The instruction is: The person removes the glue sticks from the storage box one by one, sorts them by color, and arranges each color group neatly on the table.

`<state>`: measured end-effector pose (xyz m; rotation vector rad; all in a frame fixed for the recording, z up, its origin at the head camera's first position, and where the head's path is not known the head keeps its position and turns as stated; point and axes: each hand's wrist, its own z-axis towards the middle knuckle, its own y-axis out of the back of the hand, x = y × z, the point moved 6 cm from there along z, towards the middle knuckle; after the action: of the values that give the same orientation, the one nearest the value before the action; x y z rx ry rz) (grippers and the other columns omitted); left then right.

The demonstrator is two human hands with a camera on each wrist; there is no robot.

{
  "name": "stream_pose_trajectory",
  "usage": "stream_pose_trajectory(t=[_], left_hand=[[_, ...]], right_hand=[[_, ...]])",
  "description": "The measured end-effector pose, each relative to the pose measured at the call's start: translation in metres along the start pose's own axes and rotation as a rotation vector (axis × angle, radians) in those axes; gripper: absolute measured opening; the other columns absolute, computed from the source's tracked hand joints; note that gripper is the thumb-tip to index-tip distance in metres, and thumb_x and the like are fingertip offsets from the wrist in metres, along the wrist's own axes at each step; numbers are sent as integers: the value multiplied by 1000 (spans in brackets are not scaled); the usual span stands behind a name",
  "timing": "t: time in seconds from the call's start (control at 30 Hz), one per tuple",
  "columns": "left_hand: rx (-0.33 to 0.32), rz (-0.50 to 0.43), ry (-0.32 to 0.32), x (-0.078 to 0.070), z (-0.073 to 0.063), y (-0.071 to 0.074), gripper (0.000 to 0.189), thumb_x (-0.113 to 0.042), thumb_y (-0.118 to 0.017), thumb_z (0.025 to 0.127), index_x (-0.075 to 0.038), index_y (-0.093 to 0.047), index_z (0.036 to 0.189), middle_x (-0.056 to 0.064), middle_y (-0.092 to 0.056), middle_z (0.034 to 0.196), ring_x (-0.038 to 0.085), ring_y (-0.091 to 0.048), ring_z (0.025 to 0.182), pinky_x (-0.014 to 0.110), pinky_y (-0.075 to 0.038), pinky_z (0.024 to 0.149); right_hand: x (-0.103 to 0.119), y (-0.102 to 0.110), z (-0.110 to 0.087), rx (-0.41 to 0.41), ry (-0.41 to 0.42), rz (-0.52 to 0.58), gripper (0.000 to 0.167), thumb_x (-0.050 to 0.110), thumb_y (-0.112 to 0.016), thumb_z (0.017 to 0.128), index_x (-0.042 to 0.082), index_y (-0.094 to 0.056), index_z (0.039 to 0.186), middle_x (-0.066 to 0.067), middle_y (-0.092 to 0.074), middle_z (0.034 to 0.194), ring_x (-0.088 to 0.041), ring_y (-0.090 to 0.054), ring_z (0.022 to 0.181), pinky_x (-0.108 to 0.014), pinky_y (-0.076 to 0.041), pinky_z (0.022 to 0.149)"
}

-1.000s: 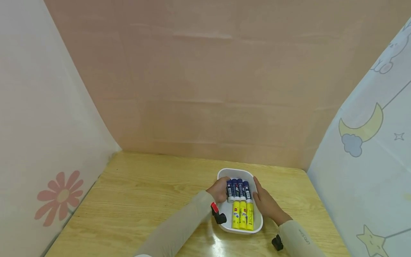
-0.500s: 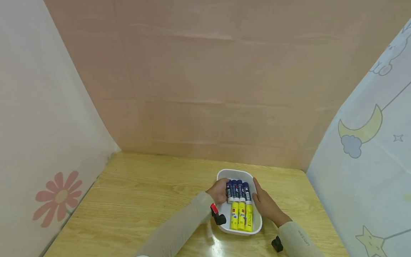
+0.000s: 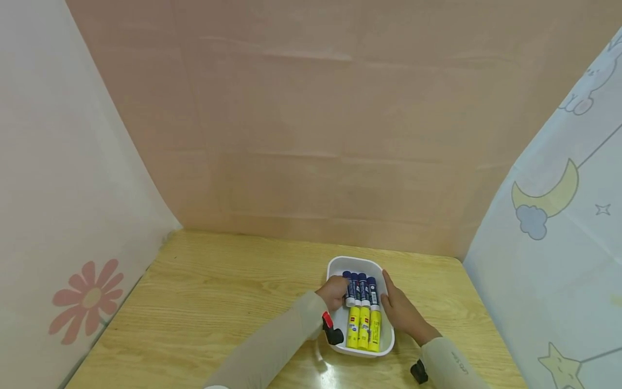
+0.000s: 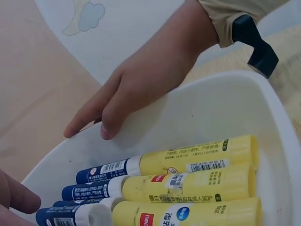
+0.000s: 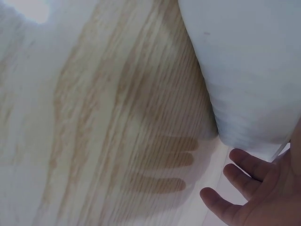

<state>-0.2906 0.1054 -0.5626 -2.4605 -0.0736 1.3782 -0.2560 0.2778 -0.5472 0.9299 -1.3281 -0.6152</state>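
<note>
A white plastic box [image 3: 339, 324] stands on the table, holding several dark-blue glue sticks [image 3: 363, 292] at its far end and three yellow ones nearer. My left hand [image 3: 332, 290] reaches over the box's left side and grips the leftmost blue glue stick [image 3: 350, 296]. In the left wrist view, a fingertip [image 4: 22, 197] lies by that stick's dark end; the exact contact is hidden. Along the right wall, my right hand [image 3: 404, 313] holds the box, thumb inside the rim. Its other fingers [image 5: 249, 181] spread outside, below the box in the right wrist view.
The wooden table [image 3: 233, 286] extends left of the box. A brown backdrop [image 3: 311, 135] closes the far side. White sheets with printed pictures stand at left [image 3: 73, 162] and right [image 3: 559, 259]. Black wrist mounts [image 3: 333, 332] sit on both sleeves.
The left hand has shifted slightly over the leftmost blue glue stick, which has moved a little. The box has edged slightly left. The right hand keeps its place on the wall.
</note>
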Motion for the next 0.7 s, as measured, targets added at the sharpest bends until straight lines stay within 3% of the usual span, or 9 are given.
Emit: stream_pose_trajectory(t=[0.2,0.33,0.47,0.7], left_hand=[[13,44,-45,2,1,-2,48,7,-34,92,10,-34,140,17,-56,101,25,-56,87,29,-50,74],[2,76,-60,2,0,-3,43,9,-35,90,10,-43,132,15,-57,94,23,-55,81,27,-47,67],[-13,116,-81,2,-2,-3,33,8,-37,90,9,-49,121,14,-56,89,22,-53,77,26,-46,65],[-42,168,-111,2,-1,-4,42,10,-38,88,13,-43,129,15,-54,94,23,-52,79,27,-45,66]], right_hand=[[3,0,-2,-4,9,2,67,9,-39,103,5,3,156,-27,-24,154,-43,-32,137,-57,-26,110],[4,1,-2,-8,17,2,67,8,-39,103,4,3,155,-28,-25,153,-44,-32,137,-57,-26,110],[4,1,-2,-12,19,-3,67,9,-40,103,4,2,155,-28,-25,153,-44,-32,136,-57,-26,110],[4,1,-3,-25,36,-12,66,7,-39,102,2,0,155,-29,-27,152,-44,-34,135,-57,-28,109]])
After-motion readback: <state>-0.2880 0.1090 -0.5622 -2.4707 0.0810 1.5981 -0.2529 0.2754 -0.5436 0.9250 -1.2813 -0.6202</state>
